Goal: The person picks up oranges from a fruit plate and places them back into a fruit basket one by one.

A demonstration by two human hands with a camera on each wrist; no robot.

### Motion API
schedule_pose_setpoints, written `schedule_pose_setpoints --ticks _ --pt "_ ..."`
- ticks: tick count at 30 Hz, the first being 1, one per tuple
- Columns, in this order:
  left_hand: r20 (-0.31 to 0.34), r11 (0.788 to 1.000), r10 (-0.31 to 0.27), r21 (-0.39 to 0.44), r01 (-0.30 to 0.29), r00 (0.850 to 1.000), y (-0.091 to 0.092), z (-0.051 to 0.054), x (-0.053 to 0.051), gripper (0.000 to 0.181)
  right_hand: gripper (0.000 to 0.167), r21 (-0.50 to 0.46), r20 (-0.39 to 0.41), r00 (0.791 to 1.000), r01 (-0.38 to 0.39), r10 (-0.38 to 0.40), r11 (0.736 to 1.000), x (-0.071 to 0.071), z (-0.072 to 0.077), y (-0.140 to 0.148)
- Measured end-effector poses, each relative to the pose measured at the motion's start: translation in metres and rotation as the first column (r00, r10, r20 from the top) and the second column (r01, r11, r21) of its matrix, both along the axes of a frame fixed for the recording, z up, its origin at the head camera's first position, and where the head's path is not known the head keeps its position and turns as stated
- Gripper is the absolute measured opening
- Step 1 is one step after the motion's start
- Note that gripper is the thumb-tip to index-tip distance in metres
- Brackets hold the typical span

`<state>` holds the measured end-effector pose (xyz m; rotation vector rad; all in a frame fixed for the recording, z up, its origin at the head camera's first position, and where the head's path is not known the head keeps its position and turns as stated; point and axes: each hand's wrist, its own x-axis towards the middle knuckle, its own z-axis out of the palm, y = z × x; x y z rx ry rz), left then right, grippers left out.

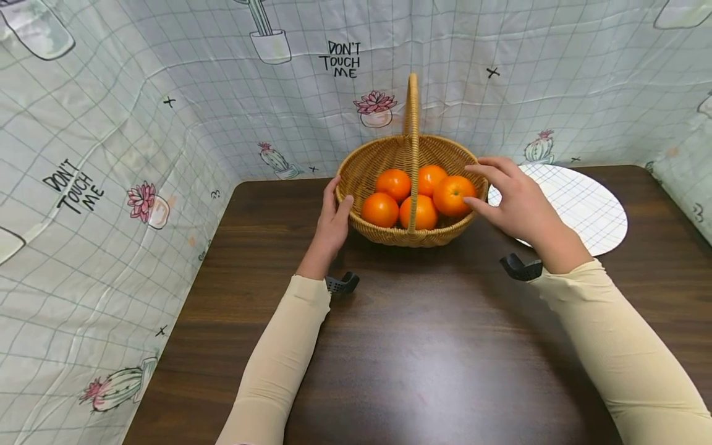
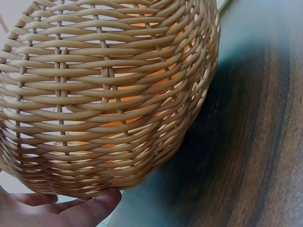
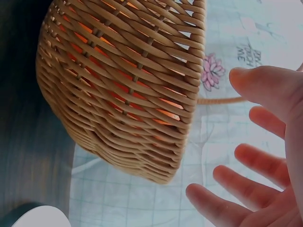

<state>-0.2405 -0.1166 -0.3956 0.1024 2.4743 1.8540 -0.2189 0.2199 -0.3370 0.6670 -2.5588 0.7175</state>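
A wicker basket (image 1: 384, 237) with a tall arched handle stands on the table, and several oranges (image 1: 380, 210) lie inside it. My left hand (image 1: 332, 225) holds the basket's left end, with the thumb against the weave in the left wrist view. At the right rim, my right hand (image 1: 520, 201) is spread with thumb and fingers apart, close to the rightmost orange (image 1: 453, 196). The right wrist view shows those fingers (image 3: 248, 187) clear of the basket wall (image 3: 123, 94) and holding nothing. Through the gaps in the weave, orange colour shows.
Behind my right hand a round white plate or mat (image 1: 589, 213) with grid lines lies on the dark wooden table (image 1: 411, 346). A printed cloth (image 1: 222, 80) with cacti and lettering hangs behind the table and down its left side.
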Motion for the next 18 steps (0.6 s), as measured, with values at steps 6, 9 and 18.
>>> schedule_pose_setpoints --ticks 6,9,18 --pt "-0.018 1.000 0.011 -0.007 -0.011 1.000 -0.006 0.002 -0.001 0.055 0.047 -0.010 0.001 1.000 0.016 -0.016 1.000 0.000 0.001 0.002" --pt "-0.031 1.000 -0.005 -0.012 0.005 1.000 -0.010 0.005 -0.002 0.056 0.044 -0.010 0.014 0.999 0.042 -0.042 0.999 -0.001 0.000 0.006" --pt "-0.044 0.972 -0.059 -0.230 0.047 0.997 -0.035 0.016 0.000 0.061 0.054 0.043 0.166 0.974 0.148 -0.153 0.988 -0.006 -0.015 0.034"
